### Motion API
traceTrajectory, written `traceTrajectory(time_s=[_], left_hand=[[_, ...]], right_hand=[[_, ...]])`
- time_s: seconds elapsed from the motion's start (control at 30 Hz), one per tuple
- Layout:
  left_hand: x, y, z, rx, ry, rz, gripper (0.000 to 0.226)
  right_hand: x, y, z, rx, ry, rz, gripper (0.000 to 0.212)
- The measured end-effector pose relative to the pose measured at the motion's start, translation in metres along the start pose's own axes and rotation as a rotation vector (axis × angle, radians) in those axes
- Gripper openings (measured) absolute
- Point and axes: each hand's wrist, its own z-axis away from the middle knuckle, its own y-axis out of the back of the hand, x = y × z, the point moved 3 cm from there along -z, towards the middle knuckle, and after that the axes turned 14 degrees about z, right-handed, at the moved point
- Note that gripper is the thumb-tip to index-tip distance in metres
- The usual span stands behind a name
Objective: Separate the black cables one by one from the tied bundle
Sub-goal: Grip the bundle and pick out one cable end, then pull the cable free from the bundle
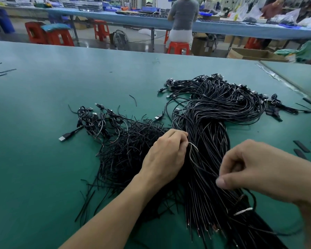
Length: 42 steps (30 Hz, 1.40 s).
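A thick bundle of black cables [210, 133] runs from USB plugs at the far right down to bare ends at the near edge, bound by a white tie [243, 211] low down. My left hand [166, 153] pinches a looped cable [193, 155] at the bundle's middle. My right hand [255, 169] pinches a thin cable between thumb and forefinger just right of it. Left of the bundle lies a heap of short black cable pieces [129, 150].
Small coiled USB cables [95, 121] lie on the green table [43, 105] at the left. Black strips [302, 146] sit at the right edge. Beyond the table a person [182, 20] sits on a red stool at another bench.
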Motion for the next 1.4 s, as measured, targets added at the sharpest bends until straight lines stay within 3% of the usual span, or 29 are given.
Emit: traceTrajectory(time_s=[0.07, 0.17, 0.2, 0.33, 0.53, 0.67, 0.77, 0.83, 0.97, 1.03, 1.13, 1.4], left_hand=[[0.001, -0.001, 0.0, -0.002, -0.024, -0.015, 0.014], [0.001, 0.0, 0.0, -0.013, -0.036, -0.025, 0.013], [0.001, 0.0, 0.0, -0.019, -0.035, -0.021, 0.012], [-0.001, 0.0, 0.0, -0.031, -0.044, -0.011, 0.01], [-0.005, -0.001, -0.002, -0.034, -0.06, -0.008, 0.006], [-0.005, -0.003, -0.002, -0.029, -0.076, -0.015, 0.009], [-0.005, -0.003, -0.002, -0.022, -0.057, 0.002, 0.011], [-0.006, -0.002, -0.001, -0.009, -0.043, 0.006, 0.012], [-0.005, -0.001, -0.002, 0.017, -0.035, 0.007, 0.013], [-0.005, -0.001, -0.002, 0.02, -0.014, 0.026, 0.013], [-0.006, -0.001, -0.002, 0.005, -0.004, 0.027, 0.011], [-0.009, -0.002, -0.003, -0.036, -0.029, 0.056, 0.01]], right_hand=[[-0.009, -0.002, -0.004, 0.063, -0.102, 0.028, 0.033], [-0.029, -0.014, -0.012, 0.023, -0.14, 0.059, 0.074], [-0.033, -0.018, -0.015, 0.024, -0.148, 0.056, 0.072], [-0.032, -0.031, -0.031, 0.155, -0.268, 0.03, 0.028], [-0.036, -0.039, -0.037, 0.369, -0.32, 0.002, 0.03], [-0.028, -0.04, -0.042, 0.467, -0.338, -0.02, 0.014], [-0.02, -0.042, -0.044, 0.428, -0.348, -0.037, 0.011], [-0.014, -0.035, -0.043, 0.381, -0.244, -0.089, 0.009], [-0.02, -0.017, -0.023, -0.028, 0.152, -0.152, 0.012], [-0.025, -0.018, -0.017, -0.137, 0.19, -0.096, 0.011], [-0.03, -0.024, -0.02, -0.118, 0.085, 0.001, 0.014], [-0.028, -0.042, -0.043, 0.294, -0.336, 0.024, 0.03]])
